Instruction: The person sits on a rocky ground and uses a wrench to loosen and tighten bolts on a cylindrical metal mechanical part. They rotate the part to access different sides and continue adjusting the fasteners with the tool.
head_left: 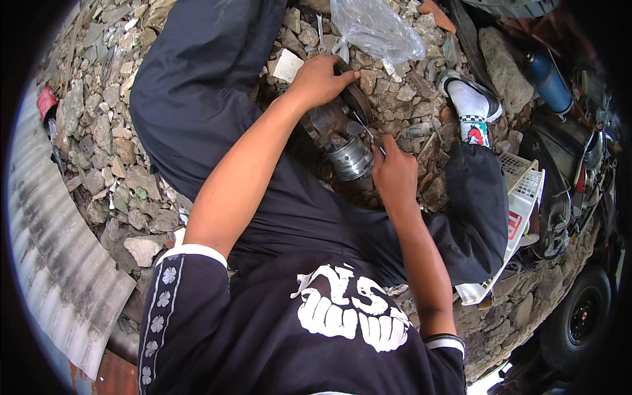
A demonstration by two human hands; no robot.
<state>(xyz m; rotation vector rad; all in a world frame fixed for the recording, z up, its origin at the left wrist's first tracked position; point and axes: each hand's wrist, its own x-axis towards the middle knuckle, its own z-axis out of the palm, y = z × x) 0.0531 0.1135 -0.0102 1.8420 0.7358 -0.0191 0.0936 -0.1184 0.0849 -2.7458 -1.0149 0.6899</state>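
Note:
A greasy metal machine part with a shiny ribbed cylinder end lies on the stones between my legs. On its far side is a dark round wheel, like a pulley. My left hand grips this wheel's rim, thumb along its face and the other fingers partly hidden. My right hand is closed around a slim metal hand tool, whose shaft reaches the side of the part near the wheel. The tool's tip is too small to make out.
A spanner and a clear plastic bag lie beyond my hands on rubble. At right are a white plastic crate, a blue cylinder and a vehicle wheel. A corrugated sheet lies at left.

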